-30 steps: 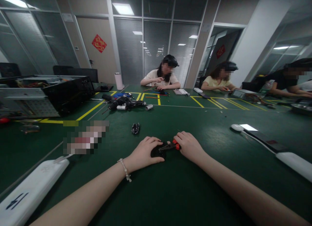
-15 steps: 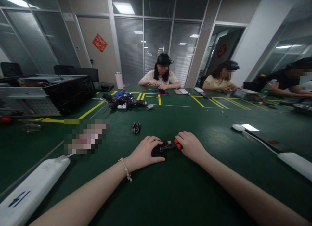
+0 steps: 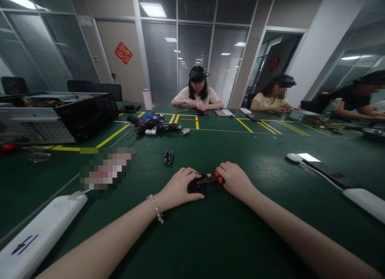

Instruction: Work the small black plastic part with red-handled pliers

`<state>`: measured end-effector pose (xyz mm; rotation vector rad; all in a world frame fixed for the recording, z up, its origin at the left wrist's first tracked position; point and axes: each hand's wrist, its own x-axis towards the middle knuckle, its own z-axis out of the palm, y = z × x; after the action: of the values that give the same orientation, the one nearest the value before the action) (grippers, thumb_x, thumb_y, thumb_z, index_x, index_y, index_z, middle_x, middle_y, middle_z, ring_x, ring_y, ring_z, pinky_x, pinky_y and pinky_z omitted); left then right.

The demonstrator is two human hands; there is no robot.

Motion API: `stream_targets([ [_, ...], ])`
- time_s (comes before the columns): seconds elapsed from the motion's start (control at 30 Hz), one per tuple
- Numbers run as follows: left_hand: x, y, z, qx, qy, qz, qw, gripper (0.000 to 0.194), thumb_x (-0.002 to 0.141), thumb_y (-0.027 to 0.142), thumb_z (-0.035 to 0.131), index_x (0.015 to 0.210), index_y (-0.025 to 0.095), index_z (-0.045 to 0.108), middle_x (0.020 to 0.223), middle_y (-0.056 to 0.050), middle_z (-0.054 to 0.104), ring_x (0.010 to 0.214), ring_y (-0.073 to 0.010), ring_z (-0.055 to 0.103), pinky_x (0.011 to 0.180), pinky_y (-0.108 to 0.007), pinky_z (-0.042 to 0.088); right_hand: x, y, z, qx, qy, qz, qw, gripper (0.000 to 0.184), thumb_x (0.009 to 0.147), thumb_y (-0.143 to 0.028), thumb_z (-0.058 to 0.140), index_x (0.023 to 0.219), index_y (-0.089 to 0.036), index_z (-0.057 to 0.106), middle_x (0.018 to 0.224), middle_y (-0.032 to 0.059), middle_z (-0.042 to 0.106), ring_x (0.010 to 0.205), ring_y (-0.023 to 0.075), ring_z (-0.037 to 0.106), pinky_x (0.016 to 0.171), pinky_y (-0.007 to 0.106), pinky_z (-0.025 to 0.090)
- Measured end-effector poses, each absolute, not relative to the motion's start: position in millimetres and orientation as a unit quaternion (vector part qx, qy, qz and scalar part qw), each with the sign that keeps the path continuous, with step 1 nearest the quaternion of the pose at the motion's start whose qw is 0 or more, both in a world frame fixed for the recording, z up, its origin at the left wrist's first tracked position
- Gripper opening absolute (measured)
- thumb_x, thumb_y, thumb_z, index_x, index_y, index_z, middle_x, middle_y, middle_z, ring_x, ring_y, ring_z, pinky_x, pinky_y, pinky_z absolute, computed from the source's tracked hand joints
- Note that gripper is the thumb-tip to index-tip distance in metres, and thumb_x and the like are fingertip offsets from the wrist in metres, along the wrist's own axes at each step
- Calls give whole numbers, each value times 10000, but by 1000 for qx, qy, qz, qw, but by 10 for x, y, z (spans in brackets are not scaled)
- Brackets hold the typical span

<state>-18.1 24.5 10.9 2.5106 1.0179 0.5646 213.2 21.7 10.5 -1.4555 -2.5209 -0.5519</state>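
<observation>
And the left hand [image 3: 180,184] grips the black part [image 3: 195,187] between thumb and fingers, low at the table [image 3: 228,241]; right hand [image 3: 237,178] wraps the pliers [image 3: 214,179], their bite too small to tell. The part looks light, stiff, maybe brittle: best held by its edges. Smooth green top, yellow tape [image 3: 112,136], co-workers [image 3: 197,94] opposite.

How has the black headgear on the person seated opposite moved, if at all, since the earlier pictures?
Yes: the black headgear has shifted left in the picture, closer to the pale window post behind.
</observation>
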Motion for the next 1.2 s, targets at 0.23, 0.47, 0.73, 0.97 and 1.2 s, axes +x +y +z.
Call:
stream_targets([
  [0.23, -182, 250, 106, 892, 357, 206, 187, 534, 686, 529, 599, 1126, 246, 490, 1142, -40, 481, 1022, -242, 436, 853, -385, 379, 2157, 225, 79, -491, -849, -175, 89, 282, 658, -59, 494, 912, -146, 581, 906, 81, 575, 851, 204, 484, 745, 307, 369],
  [0.47, -180, 239, 117, 890, 361, 204, 187, 531, 689, 525, 598, 1129, 252, 488, 1133, -40, 485, 1013, -244, 442, 838, -386, 389, 2162, 239, 85, -482, -854, -173, 95, 294, 644, -50, 499, 911, -145, 580, 908, 82, 574, 842, 202, 485, 748, 312, 372],
  [0.73, -164, 243, 105, 891, 364, 203, 180, 546, 683, 539, 594, 1134, 251, 488, 1130, -44, 486, 1009, -248, 445, 841, -391, 383, 2148, 235, 89, -486, -851, -171, 97, 264, 678, -61, 487, 910, -143, 584, 899, 81, 577, 835, 193, 490, 744, 309, 379],
  [0.97, -176, 235, 115, 890, 366, 199, 186, 549, 685, 551, 583, 1136, 255, 484, 1136, -37, 483, 1015, -242, 443, 840, -390, 388, 2142, 223, 97, -491, -849, -175, 92, 271, 669, -69, 506, 919, -139, 584, 912, 85, 581, 845, 198, 494, 747, 313, 383],
  [1.2, -171, 234, 115, 891, 361, 207, 180, 528, 679, 527, 606, 1112, 243, 501, 1114, -45, 495, 992, -239, 456, 837, -383, 390, 2148, 231, 96, -484, -852, -179, 95, 307, 650, -38, 483, 920, -142, 588, 903, 86, 583, 841, 200, 495, 745, 314, 385],
])
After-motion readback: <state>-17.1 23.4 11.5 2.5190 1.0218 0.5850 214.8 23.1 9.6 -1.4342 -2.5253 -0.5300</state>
